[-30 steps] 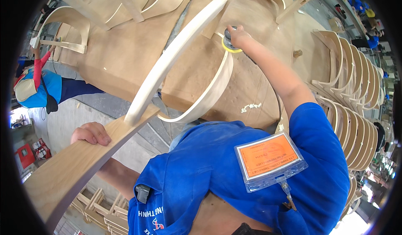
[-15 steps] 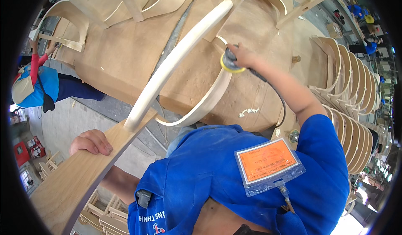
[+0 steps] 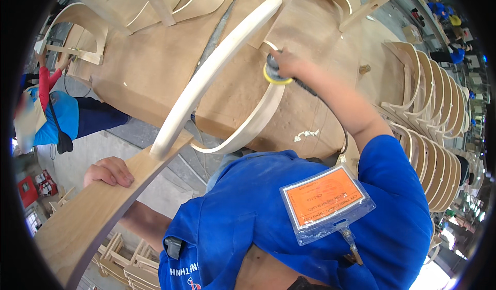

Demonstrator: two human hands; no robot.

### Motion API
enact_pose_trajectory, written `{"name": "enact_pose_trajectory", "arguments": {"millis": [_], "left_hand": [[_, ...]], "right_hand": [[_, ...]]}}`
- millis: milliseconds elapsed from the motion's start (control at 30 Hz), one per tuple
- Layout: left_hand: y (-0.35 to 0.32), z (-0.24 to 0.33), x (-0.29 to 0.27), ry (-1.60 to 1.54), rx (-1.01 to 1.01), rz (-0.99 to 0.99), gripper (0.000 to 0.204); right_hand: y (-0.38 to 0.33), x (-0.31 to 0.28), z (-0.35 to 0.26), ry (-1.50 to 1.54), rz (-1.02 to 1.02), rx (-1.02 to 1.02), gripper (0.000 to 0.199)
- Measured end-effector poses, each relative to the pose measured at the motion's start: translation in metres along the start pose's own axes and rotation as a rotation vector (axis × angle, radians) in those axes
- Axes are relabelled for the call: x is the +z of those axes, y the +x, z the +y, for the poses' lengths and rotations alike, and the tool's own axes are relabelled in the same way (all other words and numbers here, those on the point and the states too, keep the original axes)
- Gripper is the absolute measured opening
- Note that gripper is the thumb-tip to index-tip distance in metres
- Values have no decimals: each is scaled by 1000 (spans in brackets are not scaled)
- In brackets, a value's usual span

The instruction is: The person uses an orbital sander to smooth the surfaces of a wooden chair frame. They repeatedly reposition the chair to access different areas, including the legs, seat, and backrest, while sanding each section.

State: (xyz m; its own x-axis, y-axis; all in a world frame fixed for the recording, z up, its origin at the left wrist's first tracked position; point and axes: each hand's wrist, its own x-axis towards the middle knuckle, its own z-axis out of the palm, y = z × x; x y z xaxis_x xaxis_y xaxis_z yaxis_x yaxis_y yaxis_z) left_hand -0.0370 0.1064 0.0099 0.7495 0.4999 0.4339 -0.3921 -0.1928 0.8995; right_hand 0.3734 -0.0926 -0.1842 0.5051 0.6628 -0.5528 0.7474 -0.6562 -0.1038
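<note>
In the head view, holds a grey round sander [image 3: 273, 64] with a yellow pad at the upper middle of the frame. Grips the sander's body from above with the right hand [image 3: 288, 66], fingers bent over it rather than spread, thumb not clearly seen. Sits at the upper part of a thin curved wooden band [image 3: 266, 117], apparently touching it, though exact contact is hard to tell. Clasps a broad wooden board [image 3: 98, 212] at lower left with the left hand [image 3: 109, 172], fingers folded over the upper face, thumb out of sight.

Best, by judgement, to lay the pad flat along the band's curve instead of digging in with its rim, to press lightly and evenly, and to linger on no one spot. Worth bracing the board firmly and leading the dark cord [image 3: 306, 87] clear of pad and wood.

Points the yellow pad toward the lower edge of the frame, tipped a little left, with its disc sloping slightly down to the right. Along the band, runs from upper middle down and left to the centre, bowing rightward. Along the pale rail [image 3: 217, 73], slants from upper middle to left of centre, then meets the board, aimed at the lower left.
</note>
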Motion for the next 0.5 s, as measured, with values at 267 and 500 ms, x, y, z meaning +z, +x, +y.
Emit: {"name": "enact_pose_trajectory", "arguments": {"millis": [267,500], "left_hand": [[-1,1,2,32,17,37,41],[-7,7,-2,32,-32,48,41]], "right_hand": [[-107,30,-64,189,-127,-203,75],[-156,113,29,592,155,-80,78]]}}
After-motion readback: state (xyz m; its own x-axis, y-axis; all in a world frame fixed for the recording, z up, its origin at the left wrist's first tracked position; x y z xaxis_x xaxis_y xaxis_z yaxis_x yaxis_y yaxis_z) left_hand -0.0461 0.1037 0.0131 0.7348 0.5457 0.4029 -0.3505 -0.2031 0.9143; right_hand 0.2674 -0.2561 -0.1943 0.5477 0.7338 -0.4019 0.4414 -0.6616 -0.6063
